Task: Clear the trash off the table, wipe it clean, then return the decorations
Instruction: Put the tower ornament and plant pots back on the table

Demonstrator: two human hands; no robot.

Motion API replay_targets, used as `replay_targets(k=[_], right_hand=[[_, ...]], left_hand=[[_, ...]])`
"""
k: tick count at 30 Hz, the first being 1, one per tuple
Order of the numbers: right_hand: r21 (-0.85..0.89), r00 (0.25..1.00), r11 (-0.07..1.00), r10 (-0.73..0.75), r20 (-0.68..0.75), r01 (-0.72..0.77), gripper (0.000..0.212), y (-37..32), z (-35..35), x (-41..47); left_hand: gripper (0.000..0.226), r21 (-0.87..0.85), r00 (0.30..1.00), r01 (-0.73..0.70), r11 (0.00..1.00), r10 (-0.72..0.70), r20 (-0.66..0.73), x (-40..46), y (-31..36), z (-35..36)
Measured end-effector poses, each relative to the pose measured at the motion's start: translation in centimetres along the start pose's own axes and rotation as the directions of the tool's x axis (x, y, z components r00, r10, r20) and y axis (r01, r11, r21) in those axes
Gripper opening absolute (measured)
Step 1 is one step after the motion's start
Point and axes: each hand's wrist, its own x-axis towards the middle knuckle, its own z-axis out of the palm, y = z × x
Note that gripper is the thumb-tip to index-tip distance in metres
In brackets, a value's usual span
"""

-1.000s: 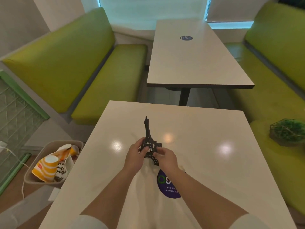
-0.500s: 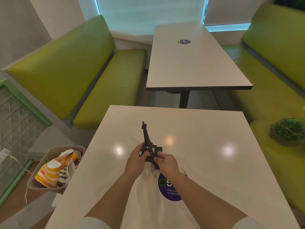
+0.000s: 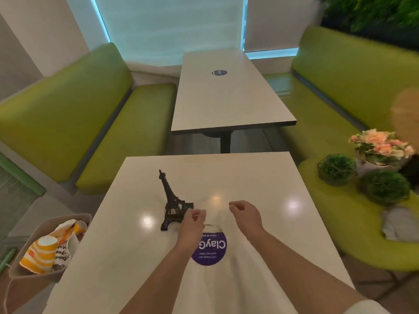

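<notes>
A small black Eiffel Tower model (image 3: 172, 206) stands upright on the white table (image 3: 260, 177), left of centre. My left hand (image 3: 192, 224) hovers just right of the tower's base with loosely curled fingers and holds nothing. My right hand (image 3: 246, 215) floats over the table further right, also loosely curled around nothing. On the green bench to the right sit two round green plants (image 3: 337, 168) (image 3: 384, 186), a pot of pink flowers (image 3: 381, 148) and a crumpled grey cloth (image 3: 399, 225).
A beige bin (image 3: 29, 275) with striped paper cups and wrappers stands on the floor at the table's left. A round purple sticker (image 3: 209, 248) lies on the table near me. A second table (image 3: 226, 94) stands beyond, between green benches.
Both hands have let go of the tower, which now stands alone on the table. My right hand has drawn away to the right. The view has turned right, showing more decorations.
</notes>
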Motion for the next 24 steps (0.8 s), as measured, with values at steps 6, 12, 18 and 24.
replay_targets(k=[6,12,18,24], right_hand=[[0.087,0.99,0.996,0.025,-0.142,-0.013,0.01,2.1,-8.6,-0.6],[0.113,0.966,0.992,0.088,-0.243,-0.062,0.015,4.8,-17.5,0.7],[0.086,0.944,0.994,0.09,-0.318,-0.066,0.008,6.5,-25.9,4.7],[-0.019,0.929,0.994,0.094,-0.359,-0.108,0.033,8.2,-32.6,10.6]], left_hand=[[0.015,0.083,0.978,-0.117,0.99,0.1,0.185,-1.5,3.6,8.4],[0.017,0.157,0.949,-0.191,0.969,0.142,0.281,-2.7,6.8,17.6],[0.027,0.232,0.943,-0.228,0.945,0.155,0.295,-2.5,10.1,26.3],[0.034,0.22,0.941,-0.239,0.946,0.17,0.292,-0.2,12.9,34.5]])
